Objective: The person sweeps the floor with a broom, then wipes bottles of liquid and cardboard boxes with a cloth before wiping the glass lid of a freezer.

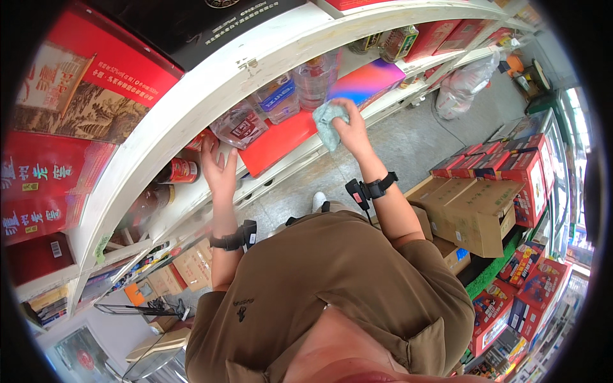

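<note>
My right hand (354, 129) grips a crumpled pale green cloth (330, 125) above the front edge of a white shelf (282, 165). Beneath and left of the cloth lies a flat red box (278, 143). My left hand (219, 167) is spread apart, its fingertips at a red-labelled container (197, 141); whether they press on it I cannot tell. Beside that hand lies a dark bottle with a red label (179, 171). Clear plastic bottles stand behind the red box: a squat one (239, 125), a blue-labelled one (278, 98) and a large one (316, 79).
A purple and orange box (368, 81) lies farther right on the shelf. Red gift boxes (57, 177) fill the upper shelf at left. Behind me at right are cardboard cartons (471, 206) and stacked red boxes (527, 167). A filled plastic bag (467, 86) sits on the grey floor (407, 139).
</note>
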Tool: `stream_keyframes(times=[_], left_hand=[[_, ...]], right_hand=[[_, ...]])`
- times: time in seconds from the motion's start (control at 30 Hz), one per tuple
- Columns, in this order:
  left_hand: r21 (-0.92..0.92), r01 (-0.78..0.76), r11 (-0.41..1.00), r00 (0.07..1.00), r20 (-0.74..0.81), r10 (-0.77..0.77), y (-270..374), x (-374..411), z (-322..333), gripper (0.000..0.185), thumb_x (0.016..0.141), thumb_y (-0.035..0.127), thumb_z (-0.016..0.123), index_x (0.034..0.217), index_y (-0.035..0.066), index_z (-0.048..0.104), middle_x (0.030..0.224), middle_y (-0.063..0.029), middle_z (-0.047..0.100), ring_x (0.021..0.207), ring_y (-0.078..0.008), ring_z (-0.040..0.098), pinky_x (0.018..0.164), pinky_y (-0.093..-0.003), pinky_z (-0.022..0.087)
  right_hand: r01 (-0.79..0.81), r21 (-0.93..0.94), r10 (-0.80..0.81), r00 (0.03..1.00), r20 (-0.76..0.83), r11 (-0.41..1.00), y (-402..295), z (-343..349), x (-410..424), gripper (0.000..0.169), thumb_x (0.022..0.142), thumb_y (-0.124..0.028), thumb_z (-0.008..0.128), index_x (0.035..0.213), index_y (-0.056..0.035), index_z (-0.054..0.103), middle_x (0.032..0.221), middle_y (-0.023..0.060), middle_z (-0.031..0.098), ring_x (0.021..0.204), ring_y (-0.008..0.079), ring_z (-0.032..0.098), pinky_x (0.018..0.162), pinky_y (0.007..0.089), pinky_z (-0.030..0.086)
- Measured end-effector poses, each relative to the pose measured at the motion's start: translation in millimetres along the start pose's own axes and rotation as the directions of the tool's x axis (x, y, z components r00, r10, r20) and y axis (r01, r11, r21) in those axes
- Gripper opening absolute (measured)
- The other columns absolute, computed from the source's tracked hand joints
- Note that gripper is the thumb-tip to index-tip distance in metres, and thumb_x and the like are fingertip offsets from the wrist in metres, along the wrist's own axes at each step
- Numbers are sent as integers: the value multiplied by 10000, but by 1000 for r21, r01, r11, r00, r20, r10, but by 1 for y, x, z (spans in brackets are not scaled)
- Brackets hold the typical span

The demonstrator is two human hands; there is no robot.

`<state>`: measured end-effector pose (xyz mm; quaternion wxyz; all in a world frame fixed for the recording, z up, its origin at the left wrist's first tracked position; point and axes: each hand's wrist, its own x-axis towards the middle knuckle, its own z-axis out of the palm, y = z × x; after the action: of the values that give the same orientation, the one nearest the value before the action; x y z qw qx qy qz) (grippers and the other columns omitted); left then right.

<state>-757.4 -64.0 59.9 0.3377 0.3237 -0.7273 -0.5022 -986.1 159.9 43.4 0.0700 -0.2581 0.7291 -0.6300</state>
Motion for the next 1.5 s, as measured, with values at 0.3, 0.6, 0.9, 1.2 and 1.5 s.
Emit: stream_keyframes(times=[0.3,0.6,0.9,1.2,1.5], left_hand=[[-149,-166,975,986,-44,161,16,-10,1,383,896,-20,569,1259,-45,452,1259,-146,525,1150,-223,558,952,-343,474],[-170,-171,970,985,-37,167,18,-16,2,277,924,-7,557,1191,-49,498,1138,-136,584,993,-190,617,905,-313,491],[-234,-177,956,968,132,211,25,-23,14,217,932,-27,548,1148,-40,542,1049,-112,629,921,-168,632,867,-295,500],[-212,-143,967,864,450,226,47,-29,45,398,897,-35,569,1288,-21,494,1217,-157,583,1106,-226,601,938,-337,489],[-335,20,942,638,730,246,29,-39,90,867,771,223,827,1425,-3,304,1372,-163,479,1232,-275,518,1041,-422,429]], right_hand=[[28,-274,6,993,121,961,-43,-8,49,802,715,-285,768,1377,29,442,1334,231,524,1267,339,489,1052,399,390],[32,-608,33,995,95,793,-66,5,62,783,621,-492,826,1132,23,528,935,202,686,871,365,677,737,426,538],[5,-532,23,999,47,847,-56,7,54,885,589,-456,832,1253,11,483,966,211,689,901,377,668,765,430,531],[21,-442,-35,999,-23,897,-67,-22,-5,804,564,-442,849,1185,-18,562,961,174,688,905,343,676,782,409,534],[77,-468,-78,997,17,880,-113,-3,-89,698,626,-390,838,1161,-27,575,938,174,682,891,360,669,766,416,536]])
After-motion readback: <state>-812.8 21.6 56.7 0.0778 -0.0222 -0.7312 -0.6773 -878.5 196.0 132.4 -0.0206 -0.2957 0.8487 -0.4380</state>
